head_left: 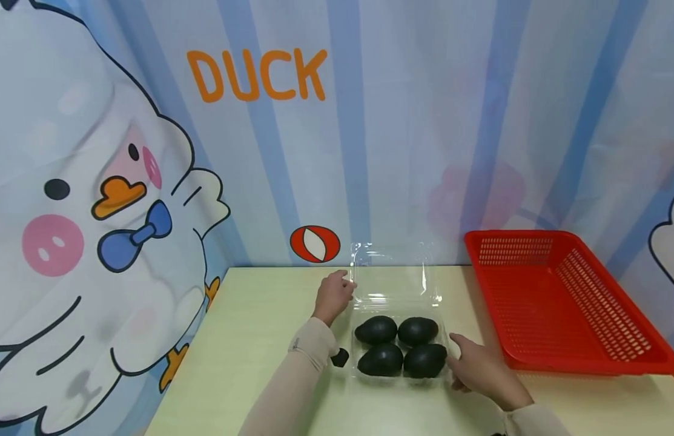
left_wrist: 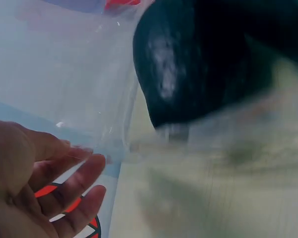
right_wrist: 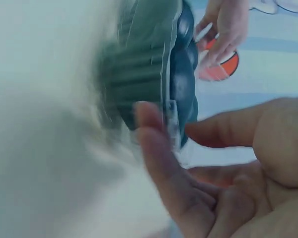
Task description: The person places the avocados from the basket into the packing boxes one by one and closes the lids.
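Observation:
A clear plastic clamshell box [head_left: 352, 370] stands on the table with its lid [head_left: 391, 275] raised at the back. In its base lie several dark avocados [head_left: 380, 360], side by side in two rows. My left hand [head_left: 335, 297] is at the left edge of the lid; in the left wrist view its thumb and index fingertip [left_wrist: 97, 163] meet on that edge. At the base's right side is my right hand [head_left: 481, 369]. The right wrist view has its thumb [right_wrist: 223, 129] and fingers on either side of the rim, near a corner tab [right_wrist: 173, 116].
A red plastic basket [head_left: 533, 303] with slotted sides stands on the table to the right of the box. Behind the pale yellow table [head_left: 271, 315] hangs a blue striped cloth [head_left: 391, 151] with duck drawings, close to the raised lid.

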`<state>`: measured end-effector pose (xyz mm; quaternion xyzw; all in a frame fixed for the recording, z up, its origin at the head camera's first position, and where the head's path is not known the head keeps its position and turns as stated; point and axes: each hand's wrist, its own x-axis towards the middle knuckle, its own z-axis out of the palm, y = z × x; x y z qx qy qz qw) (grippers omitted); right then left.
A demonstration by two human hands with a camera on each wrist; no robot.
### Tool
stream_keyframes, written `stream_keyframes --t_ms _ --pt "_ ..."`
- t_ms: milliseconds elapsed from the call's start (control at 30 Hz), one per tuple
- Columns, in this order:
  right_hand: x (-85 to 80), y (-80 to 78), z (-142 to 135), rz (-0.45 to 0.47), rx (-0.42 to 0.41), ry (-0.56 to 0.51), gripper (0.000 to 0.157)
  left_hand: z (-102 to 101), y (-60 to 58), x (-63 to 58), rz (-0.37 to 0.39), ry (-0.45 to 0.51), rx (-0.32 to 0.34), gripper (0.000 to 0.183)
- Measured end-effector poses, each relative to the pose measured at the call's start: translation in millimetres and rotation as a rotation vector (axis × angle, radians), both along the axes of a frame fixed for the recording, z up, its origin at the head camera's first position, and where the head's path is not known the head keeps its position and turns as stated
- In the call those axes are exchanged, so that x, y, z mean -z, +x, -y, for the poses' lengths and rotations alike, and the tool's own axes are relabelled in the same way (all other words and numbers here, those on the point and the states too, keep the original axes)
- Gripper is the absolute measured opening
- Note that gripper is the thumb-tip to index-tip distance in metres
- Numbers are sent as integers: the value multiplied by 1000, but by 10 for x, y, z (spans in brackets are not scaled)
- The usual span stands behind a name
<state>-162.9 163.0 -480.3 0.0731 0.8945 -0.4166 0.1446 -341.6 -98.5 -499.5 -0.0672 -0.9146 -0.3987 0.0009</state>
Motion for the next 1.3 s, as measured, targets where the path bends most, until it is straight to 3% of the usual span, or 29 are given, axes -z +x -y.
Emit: stream_keyframes --t_ms 67,167,333,467,700,800,1033,1133,1300 --pt "59 62 17 10 55 -163 64 -1 8 -37 -2 59 11 41" --pt "117 102 14 44 124 -293 68 -4 42 -82 -33 112 19 35" --pt "166 110 -56 93 194 -385 63 -7 159 -174 -126 106 47 28" --pt "218 145 -136 90 206 -464 57 14 301 -212 -190 71 78 29" --pt "204 159 -190 153 227 -487 48 129 603 -204 -332 -83 109 29" --pt "166 153 -195 190 245 -515 52 185 754 -160 -352 -148 110 30" --pt "113 121 -175 237 260 -594 87 306 1089 33 -373 -252 108 34" --pt "104 107 -144 236 260 -600 85 358 1215 157 -379 -240 115 37" --pt "122 87 -123 226 242 -531 66 408 1372 363 -343 -137 119 42"
